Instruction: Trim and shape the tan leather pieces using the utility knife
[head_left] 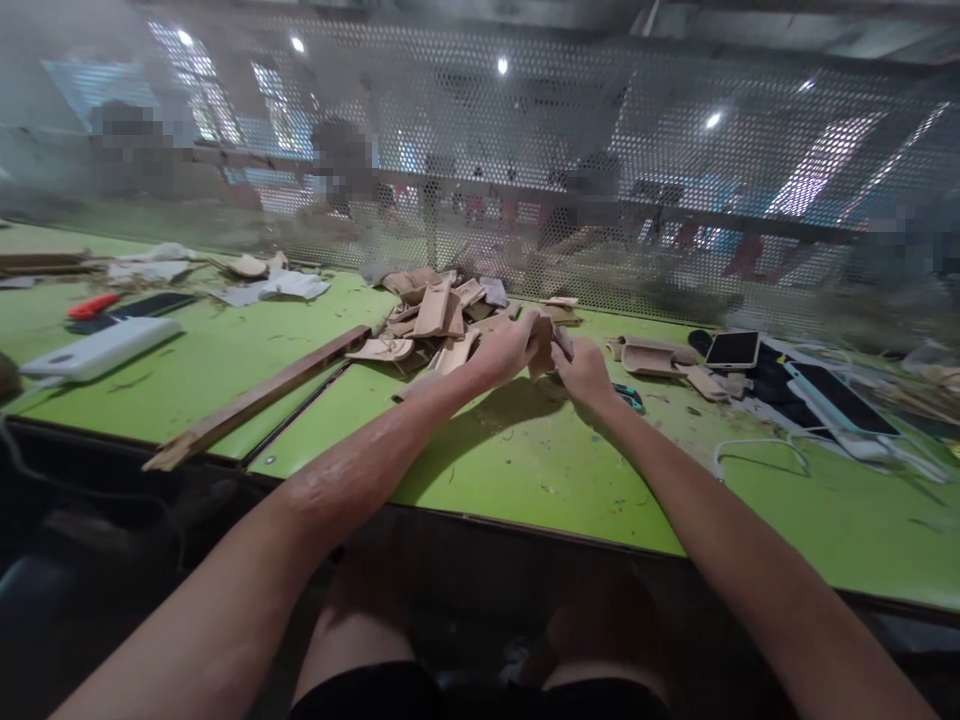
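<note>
Above the green table, my left hand is closed on a curved tan piece, which looks like wood or bamboo. My right hand is closed beside it, pinching a small flat grey-brown piece against or close to the tan piece; its material I cannot make out. Just behind my left hand lies a heap of similar curved tan pieces. A black-and-teal tool rests by my right wrist, partly hidden.
A long wooden strip lies at the left, beyond a white power strip and a red-handled tool. More curved pieces, phones and white cables are at the right. A perforated screen stands behind.
</note>
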